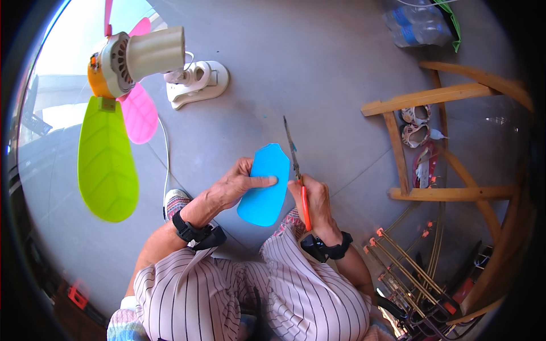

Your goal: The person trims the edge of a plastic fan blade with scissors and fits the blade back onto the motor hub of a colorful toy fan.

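Observation:
My left hand [239, 187] grips a flat, bright blue paddle-shaped piece [263, 202], its thumb lying on the face. Just right of it, my right hand [314, 204] holds scissors [305, 207] with orange handles and long dark blades pointing up and away from me. A small blue fleck shows at the blades, beside the piece's edge. At the upper left, a fan [116, 65] has a white-and-yellow housing, pink blades [139, 113] and a large lime-green leaf-shaped blade [107, 159].
A white base [199, 85] with a cable sits on the grey tiled floor [256, 68]. Right are a wooden frame [426, 99], shoes [416, 135] and a metal rack [409, 273]. Wrapped bottles [415, 25] lie top right. A red item [77, 294] is lower left.

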Demonstrator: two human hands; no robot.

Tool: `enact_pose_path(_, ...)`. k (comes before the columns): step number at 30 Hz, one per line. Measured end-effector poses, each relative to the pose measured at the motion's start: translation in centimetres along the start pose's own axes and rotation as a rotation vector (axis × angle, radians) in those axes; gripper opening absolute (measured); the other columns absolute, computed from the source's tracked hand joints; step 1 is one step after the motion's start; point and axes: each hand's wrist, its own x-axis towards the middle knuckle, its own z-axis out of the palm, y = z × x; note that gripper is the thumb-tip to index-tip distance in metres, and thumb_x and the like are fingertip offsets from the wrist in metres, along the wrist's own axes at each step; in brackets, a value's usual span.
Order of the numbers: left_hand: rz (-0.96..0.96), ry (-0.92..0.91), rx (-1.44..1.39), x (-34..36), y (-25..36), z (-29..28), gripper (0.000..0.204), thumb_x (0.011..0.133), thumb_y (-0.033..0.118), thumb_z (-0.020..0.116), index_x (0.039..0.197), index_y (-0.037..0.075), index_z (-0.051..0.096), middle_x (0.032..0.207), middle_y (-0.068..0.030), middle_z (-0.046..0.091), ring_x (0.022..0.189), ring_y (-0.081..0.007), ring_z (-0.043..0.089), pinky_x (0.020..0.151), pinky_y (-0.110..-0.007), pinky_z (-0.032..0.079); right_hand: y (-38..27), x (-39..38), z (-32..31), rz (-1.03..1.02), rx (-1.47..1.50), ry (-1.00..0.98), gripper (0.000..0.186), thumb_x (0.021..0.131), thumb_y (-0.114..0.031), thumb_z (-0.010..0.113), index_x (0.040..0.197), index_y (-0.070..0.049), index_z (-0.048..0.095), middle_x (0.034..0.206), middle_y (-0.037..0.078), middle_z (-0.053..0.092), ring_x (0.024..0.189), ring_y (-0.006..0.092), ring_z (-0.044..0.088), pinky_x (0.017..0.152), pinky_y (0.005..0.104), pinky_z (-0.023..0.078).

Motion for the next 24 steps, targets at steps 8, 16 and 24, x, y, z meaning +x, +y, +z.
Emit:
enact_pose_path(8,0.151,0.160,-0.096,-0.4,1.3,-0.3,0.015,0.076,0.007,0.068,0.089,0.003,0.064,0.083,-0.0045,0.066,0.071,-0.0131,0.062,0.072,-0.029,0.051,6.7,4.4,0.6,0.054,-0.306,0.281,0.040,0.076,-0.024,0.070,0.101,0.003,0.053,0.089,0.016,0.059,0.073,0.0296,0.058,0.067,0.0376,0.047)
enact_pose_path(16,0.329,0.151,-0.386,-0.8,2.8,0.0,0.015,0.078,0.007,0.068,0.092,0.007,0.062,0.090,-0.0036,0.065,0.082,-0.0149,0.062,0.079,-0.032,0.050,-1.1,0.5,-0.4,-0.113,0.989,-0.161,0.053,0.081,-0.024,0.067,0.121,0.003,0.046,0.118,0.014,0.051,0.109,0.0247,0.053,0.085,0.0337,0.048)
enact_pose_path(24,0.449,-0.100,-0.394,-1.4,3.9,0.4,0.026,0.080,0.013,0.068,0.103,0.008,0.057,0.097,-0.0040,0.063,0.089,-0.0151,0.060,0.083,-0.033,0.047,-7.3,1.5,0.3,0.007,0.817,0.047,0.030,0.080,-0.011,0.061,0.105,0.005,0.055,0.081,0.015,0.064,0.061,0.0240,0.064,0.051,0.0315,0.053)
